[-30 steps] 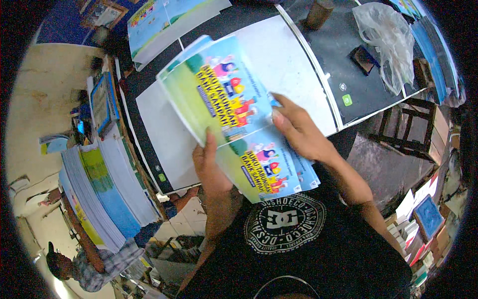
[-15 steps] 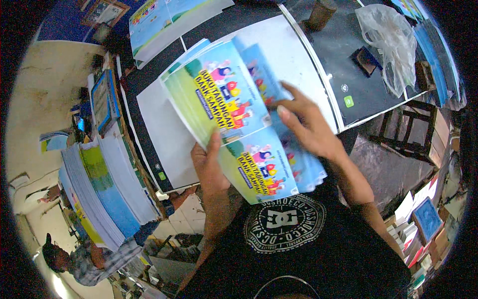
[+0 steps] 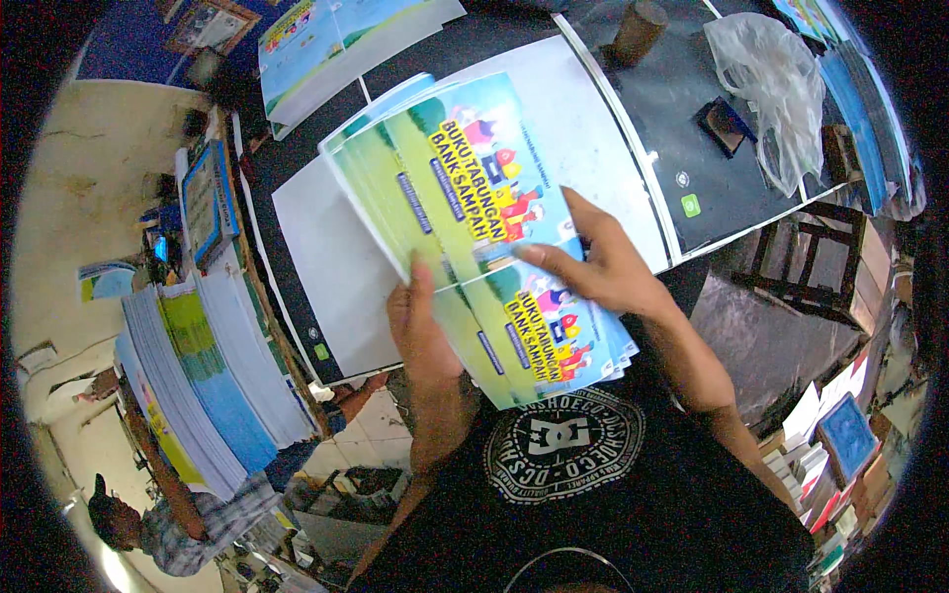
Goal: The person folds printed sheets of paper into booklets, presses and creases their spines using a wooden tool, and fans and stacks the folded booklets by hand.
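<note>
Between my two hands is a sheaf of printed cover sheets [image 3: 395,198], green and blue with yellow lettering and cartoon figures. The sheets overlap in a slightly fanned pile, tilted over the table. My left hand [image 3: 423,316] grips the pile's left edge, thumb on top and the other fingers out of sight underneath. Gripping the right edge, my right hand [image 3: 603,259] has its thumb on the top sheet and its fingers around the far side. Below the pile lies a large white sheet [image 3: 321,267] on the black tabletop.
At the back left lies another stack of printed sheets [image 3: 346,49]. A clear plastic bag [image 3: 776,89], a small dark box [image 3: 727,127] and a brown cylinder [image 3: 641,32] lie at the back right. Tall paper stacks [image 3: 213,366] stand left, near another person [image 3: 188,524]. A wooden stool [image 3: 816,257] stands right.
My right hand has shifted from the loose sheets at the right to the pile's edge, its thumb now on top. The top sheet has moved right, covering the blurred sheets, and the pile looks more even.
</note>
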`<state>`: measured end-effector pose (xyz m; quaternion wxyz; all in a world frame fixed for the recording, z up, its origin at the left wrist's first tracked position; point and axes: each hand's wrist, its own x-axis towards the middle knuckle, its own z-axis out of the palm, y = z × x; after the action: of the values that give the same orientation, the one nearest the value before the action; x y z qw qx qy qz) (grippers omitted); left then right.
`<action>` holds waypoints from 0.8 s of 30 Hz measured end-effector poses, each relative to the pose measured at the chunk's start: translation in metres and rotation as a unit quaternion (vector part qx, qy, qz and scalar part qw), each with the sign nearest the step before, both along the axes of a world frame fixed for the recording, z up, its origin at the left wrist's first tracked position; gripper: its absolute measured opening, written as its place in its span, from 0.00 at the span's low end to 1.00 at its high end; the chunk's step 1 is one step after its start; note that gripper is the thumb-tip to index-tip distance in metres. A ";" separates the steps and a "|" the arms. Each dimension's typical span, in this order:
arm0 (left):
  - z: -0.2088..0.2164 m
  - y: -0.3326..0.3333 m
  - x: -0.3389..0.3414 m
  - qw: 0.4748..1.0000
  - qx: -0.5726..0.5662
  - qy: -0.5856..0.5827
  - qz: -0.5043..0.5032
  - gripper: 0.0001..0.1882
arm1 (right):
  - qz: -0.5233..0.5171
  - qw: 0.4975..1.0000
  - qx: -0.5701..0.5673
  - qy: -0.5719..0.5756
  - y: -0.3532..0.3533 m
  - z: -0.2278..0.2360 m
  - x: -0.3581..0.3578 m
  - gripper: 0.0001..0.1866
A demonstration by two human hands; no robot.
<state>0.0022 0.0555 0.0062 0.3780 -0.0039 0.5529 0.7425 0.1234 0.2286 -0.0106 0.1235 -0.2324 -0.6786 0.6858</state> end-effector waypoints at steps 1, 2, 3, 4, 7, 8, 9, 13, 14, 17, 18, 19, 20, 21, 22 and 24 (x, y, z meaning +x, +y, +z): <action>-0.003 -0.005 -0.006 0.999 -0.040 0.013 0.024 0.27 | 0.005 0.999 0.012 -0.045 0.009 -0.004 0.005 0.38; -0.002 -0.011 -0.012 0.995 -0.083 0.029 0.052 0.27 | 0.001 0.994 0.107 -0.030 0.020 -0.015 0.007 0.35; -0.003 -0.016 -0.015 0.983 -0.112 0.044 0.138 0.25 | -0.048 0.967 0.249 -0.026 0.029 -0.021 0.011 0.33; 0.000 -0.020 -0.020 0.983 -0.113 0.045 0.138 0.25 | -0.095 0.918 0.385 -0.020 0.034 -0.018 0.010 0.32; 0.010 -0.029 -0.023 0.987 -0.061 0.047 0.138 0.24 | -0.063 0.929 0.350 -0.107 0.033 0.000 0.008 0.24; 0.004 -0.028 -0.022 0.987 -0.061 0.047 0.140 0.24 | -0.062 0.929 0.350 -0.105 0.029 0.001 0.006 0.24; -0.007 -0.023 -0.021 0.990 -0.024 0.001 0.138 0.23 | -0.035 0.945 0.314 -0.080 0.024 0.000 0.004 0.22; -0.014 0.005 -0.004 0.996 0.002 -0.028 0.089 0.23 | 0.005 0.970 0.241 -0.004 0.004 0.003 -0.007 0.27; -0.016 0.008 -0.003 0.997 0.009 -0.028 0.073 0.23 | 0.010 0.965 0.261 -0.017 -0.001 0.010 -0.009 0.27; -0.013 0.000 -0.006 0.998 -0.029 -0.005 0.059 0.25 | -0.002 0.965 0.264 -0.002 0.012 -0.012 -0.005 0.25; -0.014 -0.008 -0.012 0.996 -0.045 -0.006 0.071 0.25 | -0.012 0.958 0.286 -0.001 0.019 -0.019 0.000 0.25; -0.021 -0.027 -0.022 0.996 -0.040 -0.015 0.083 0.25 | -0.024 0.943 0.324 -0.070 0.023 -0.020 0.004 0.22; -0.013 -0.038 -0.027 0.996 -0.043 -0.015 0.081 0.25 | -0.026 0.944 0.321 -0.071 0.024 -0.020 0.004 0.22; -0.004 -0.047 -0.031 0.997 -0.033 0.007 0.075 0.25 | -0.063 0.929 0.357 -0.081 0.025 -0.017 0.003 0.21; 0.005 -0.051 -0.031 0.997 -0.023 0.028 0.073 0.26 | -0.096 0.910 0.393 -0.088 0.025 -0.013 0.000 0.22; 0.014 -0.047 -0.028 0.988 -0.084 0.077 0.103 0.26 | -0.069 0.908 0.394 -0.125 0.022 -0.011 0.000 0.23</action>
<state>-0.0259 0.0088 0.0200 0.2542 -0.0349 0.6376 0.7263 0.1233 0.2505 -0.0218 0.1660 -0.2955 -0.8855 0.3178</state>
